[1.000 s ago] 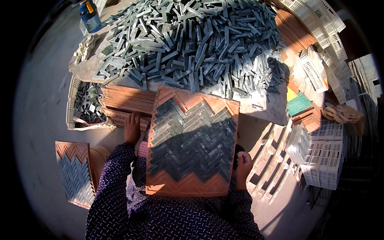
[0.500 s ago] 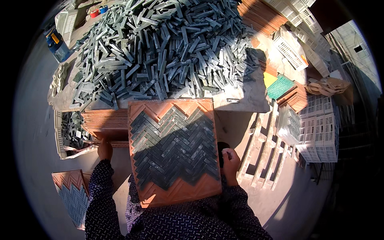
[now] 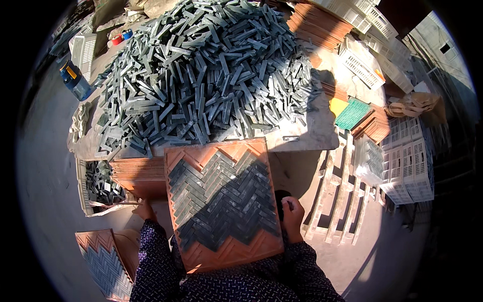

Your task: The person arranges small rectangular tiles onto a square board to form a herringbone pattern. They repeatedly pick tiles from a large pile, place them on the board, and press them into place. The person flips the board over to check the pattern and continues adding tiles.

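Observation:
An orange moulded tray lies in front of me, its middle filled with dark grey stone strips in a herringbone pattern. Zigzag orange grooves show bare at its far and near ends. My left hand is left of this tray, below a stack of orange trays; its fingers are too small and shadowed to read. Beside the tray's right edge, my right hand is closed with curled fingers, and whatever it may hold is hidden. A dark rounded thing shows behind that hand.
A large heap of grey stone strips covers the table. A white crate with strips stands at left, above another filled tray. At right are a wooden pallet, white crates and a green tray.
My left hand has moved right and nearer, away from the tray stack's lower edge toward the filled tray. My right hand stays closed beside the tray. The whole view has shifted slightly.

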The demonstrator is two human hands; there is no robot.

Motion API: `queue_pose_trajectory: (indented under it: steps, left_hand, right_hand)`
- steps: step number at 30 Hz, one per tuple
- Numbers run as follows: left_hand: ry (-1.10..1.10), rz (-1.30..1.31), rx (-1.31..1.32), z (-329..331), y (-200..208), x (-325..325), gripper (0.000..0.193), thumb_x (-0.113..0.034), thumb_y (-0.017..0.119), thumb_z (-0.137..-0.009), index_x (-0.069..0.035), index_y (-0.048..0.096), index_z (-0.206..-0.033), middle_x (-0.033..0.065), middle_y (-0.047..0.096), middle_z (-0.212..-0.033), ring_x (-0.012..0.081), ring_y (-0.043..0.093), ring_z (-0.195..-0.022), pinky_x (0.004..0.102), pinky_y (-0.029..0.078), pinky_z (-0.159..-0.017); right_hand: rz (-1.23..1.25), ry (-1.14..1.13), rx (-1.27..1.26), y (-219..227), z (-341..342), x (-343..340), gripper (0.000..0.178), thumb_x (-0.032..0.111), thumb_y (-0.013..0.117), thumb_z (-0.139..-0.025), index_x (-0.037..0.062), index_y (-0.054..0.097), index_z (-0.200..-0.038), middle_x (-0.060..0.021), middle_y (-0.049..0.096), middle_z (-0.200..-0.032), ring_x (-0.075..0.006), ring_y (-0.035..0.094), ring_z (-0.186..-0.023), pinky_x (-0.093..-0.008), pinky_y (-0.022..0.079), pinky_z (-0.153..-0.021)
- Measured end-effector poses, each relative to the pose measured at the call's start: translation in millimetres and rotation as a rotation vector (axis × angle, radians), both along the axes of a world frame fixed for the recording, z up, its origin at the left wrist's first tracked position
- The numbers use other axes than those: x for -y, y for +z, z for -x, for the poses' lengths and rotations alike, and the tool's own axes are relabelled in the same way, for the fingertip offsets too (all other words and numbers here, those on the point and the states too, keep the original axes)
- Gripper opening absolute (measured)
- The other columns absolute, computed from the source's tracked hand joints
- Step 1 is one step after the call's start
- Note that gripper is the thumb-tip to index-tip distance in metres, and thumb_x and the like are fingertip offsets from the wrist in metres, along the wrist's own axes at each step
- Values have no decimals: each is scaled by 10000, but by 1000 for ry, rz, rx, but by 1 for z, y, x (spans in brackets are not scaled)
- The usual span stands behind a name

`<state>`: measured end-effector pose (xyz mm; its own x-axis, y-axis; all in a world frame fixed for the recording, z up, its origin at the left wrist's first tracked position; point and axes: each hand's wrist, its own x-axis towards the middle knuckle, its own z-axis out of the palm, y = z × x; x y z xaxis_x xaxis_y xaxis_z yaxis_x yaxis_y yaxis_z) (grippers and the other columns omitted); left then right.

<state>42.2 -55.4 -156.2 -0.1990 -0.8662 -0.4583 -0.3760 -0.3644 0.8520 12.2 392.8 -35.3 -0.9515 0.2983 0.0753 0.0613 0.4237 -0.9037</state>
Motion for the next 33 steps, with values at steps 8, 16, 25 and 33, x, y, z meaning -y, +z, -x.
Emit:
queue_pose_trajectory:
  steps: [8,16,25,33]
  left_hand:
    - [-510,-511,-375,-26,-89,110,292,-253,534,-880,-60,548,-1099,96,594,-1054,241,589,-939,378,528,-761]
    - [-654,-60,-379,-116,28,123,134,-127,443,-840,-20,522,-819,71,534,-818,171,546,-744,315,476,-648]
    - [-784,1525,195,-228,266,82,386,127,564,-818,-18,425,-1149,204,538,-1033,321,557,-946,359,465,-802]
    - [-229,57,-931,-249,336,70,264,-231,537,-837,-31,582,-1004,41,594,-1047,179,535,-1000,325,406,-882]
  right_hand:
    - [-23,38,-51,4,10,14,63,43,614,-827,-4,644,-856,-105,654,-771,-167,641,-696,-275,494,-641]
    - [18,65,-14,-3,10,10,83,65,623,-828,-6,646,-863,-77,648,-775,-140,606,-694,-272,485,-648]
    - [233,42,-155,65,6,18,96,103,611,-870,12,615,-898,-31,609,-781,-77,538,-619,-202,451,-553]
    - [639,960,47,126,0,118,484,221,626,-894,-9,461,-1287,-176,560,-1211,-199,568,-1082,-311,476,-874]
